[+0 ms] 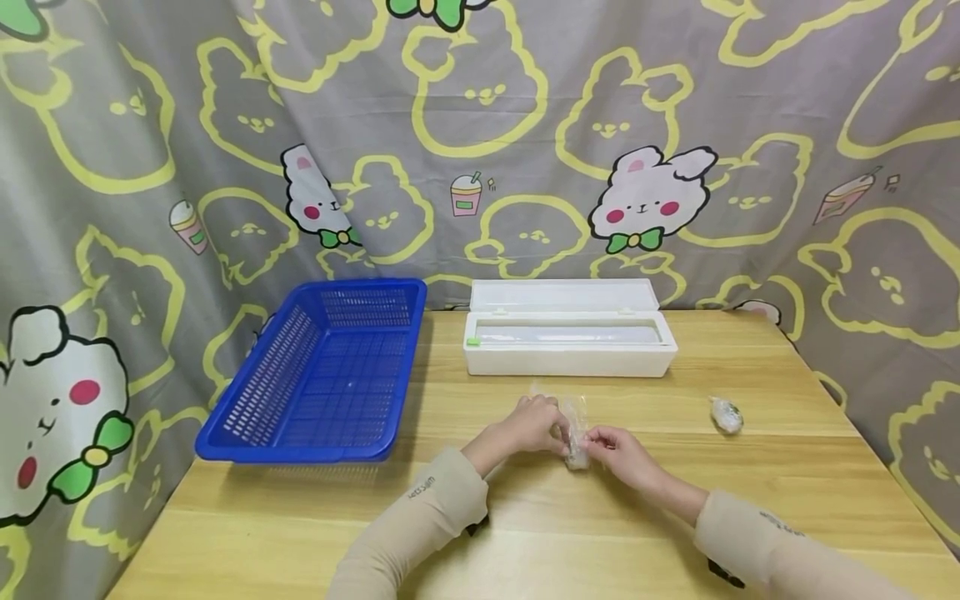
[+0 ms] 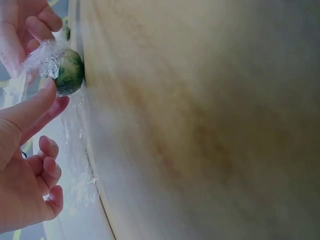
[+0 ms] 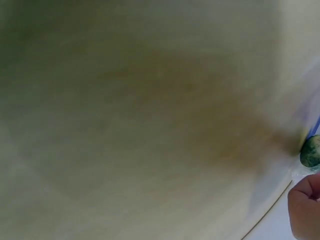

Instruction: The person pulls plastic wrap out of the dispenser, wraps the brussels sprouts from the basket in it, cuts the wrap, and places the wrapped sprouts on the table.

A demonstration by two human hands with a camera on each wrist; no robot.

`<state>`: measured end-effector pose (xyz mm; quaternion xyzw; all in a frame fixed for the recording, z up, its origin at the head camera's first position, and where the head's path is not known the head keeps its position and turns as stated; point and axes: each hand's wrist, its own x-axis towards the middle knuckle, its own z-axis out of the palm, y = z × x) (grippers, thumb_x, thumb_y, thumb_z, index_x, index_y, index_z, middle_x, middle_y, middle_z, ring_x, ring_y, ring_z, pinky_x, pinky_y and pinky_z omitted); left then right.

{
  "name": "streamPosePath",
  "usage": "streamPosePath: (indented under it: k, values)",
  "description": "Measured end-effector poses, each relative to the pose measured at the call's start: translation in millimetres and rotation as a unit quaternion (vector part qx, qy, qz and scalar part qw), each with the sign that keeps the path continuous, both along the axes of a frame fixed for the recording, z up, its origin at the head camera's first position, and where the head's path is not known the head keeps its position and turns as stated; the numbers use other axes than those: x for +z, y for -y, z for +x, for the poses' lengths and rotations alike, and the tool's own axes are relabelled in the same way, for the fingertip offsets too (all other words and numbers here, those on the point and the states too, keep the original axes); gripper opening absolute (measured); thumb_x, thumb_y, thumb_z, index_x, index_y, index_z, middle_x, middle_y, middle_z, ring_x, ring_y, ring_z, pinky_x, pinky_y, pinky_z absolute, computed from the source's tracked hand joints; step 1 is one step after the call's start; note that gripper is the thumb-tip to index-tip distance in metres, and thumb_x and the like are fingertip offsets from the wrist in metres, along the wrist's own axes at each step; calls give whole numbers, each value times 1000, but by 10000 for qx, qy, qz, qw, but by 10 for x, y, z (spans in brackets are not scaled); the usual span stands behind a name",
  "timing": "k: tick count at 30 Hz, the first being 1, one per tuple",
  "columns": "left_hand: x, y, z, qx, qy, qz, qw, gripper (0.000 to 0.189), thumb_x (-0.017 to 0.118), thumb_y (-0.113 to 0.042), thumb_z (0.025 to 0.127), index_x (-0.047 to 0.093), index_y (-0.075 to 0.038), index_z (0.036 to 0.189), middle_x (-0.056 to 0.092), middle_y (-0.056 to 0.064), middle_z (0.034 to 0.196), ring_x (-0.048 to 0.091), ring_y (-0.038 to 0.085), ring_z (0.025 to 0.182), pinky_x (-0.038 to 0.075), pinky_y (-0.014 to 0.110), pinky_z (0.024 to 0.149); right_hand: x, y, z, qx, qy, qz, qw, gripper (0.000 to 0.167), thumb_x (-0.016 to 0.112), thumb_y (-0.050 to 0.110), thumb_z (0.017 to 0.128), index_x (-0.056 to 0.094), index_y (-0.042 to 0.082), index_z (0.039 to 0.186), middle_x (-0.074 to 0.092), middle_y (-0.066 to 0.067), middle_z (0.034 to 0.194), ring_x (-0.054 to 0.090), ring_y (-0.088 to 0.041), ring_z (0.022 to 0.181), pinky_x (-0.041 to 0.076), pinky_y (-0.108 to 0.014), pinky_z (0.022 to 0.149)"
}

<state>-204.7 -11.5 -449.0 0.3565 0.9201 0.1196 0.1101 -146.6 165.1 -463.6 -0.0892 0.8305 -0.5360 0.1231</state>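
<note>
Both hands work at a small round thing with a mottled green surface (image 2: pixel 70 72), partly covered in clear plastic wrap (image 2: pixel 42 59). It sits low over the table in front of the person. From its left side, my left hand (image 1: pixel 536 423) pinches the wrap against it with thumb and forefinger; the other fingers curl loosely. On the opposite side, my right hand (image 1: pixel 626 458) pinches the wrap between thumb and fingertips. Loose film stands up and trails behind the round thing. The right wrist view catches only the edge of that hand at lower right.
Behind the hands stands a long white wrap box (image 1: pixel 570 360), lid raised, with a green tab (image 1: pixel 473 342) on its front. A blue plastic basket (image 1: pixel 300 454) stands at the left. Another film-wrapped round thing (image 1: pixel 726 415) lies at the right. A patterned curtain (image 1: pixel 517 233) encloses the table.
</note>
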Motion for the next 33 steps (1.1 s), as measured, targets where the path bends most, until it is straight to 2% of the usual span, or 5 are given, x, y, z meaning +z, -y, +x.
streamPosePath:
  k: [11,15,19,25,33]
  values:
    - [25,7,16,-259,223,41,9994,22,74,-33,73,71,-23,92,54,-9,81,42,5,77,28,23,69,-28,45,24,-332,773,-13,9965,23,55,13,90,60,-8,97,54,-1,77,43,-13,67,37,-23,58]
    - [77,67,-8,-69,153,190,9997,21,74,-31,73,72,-22,92,60,-10,83,47,4,77,31,23,69,-11,68,19,-521,859,57,9949,21,56,14,89,60,-7,93,55,-2,76,44,-15,65,37,-26,60]
    - [131,109,-2,186,-230,358,9989,9,72,-26,77,72,-22,84,54,-10,77,45,4,72,31,20,65,2,81,14,-636,912,150,9937,19,56,14,87,61,-5,91,54,-1,75,43,-14,65,37,-27,61]
    - [170,49,91,149,-631,666,9957,6,71,-25,78,73,-21,82,56,-9,74,44,2,68,32,15,63,7,77,12,-652,894,269,9935,20,56,16,88,61,-4,89,53,-1,74,42,-15,66,35,-28,60]
    - [99,-26,168,318,-408,691,9963,17,75,-29,72,73,-21,88,59,-7,79,44,3,70,34,18,63,7,74,1,-541,898,244,9942,20,56,17,88,59,-3,88,51,-2,76,41,-16,68,34,-28,61]
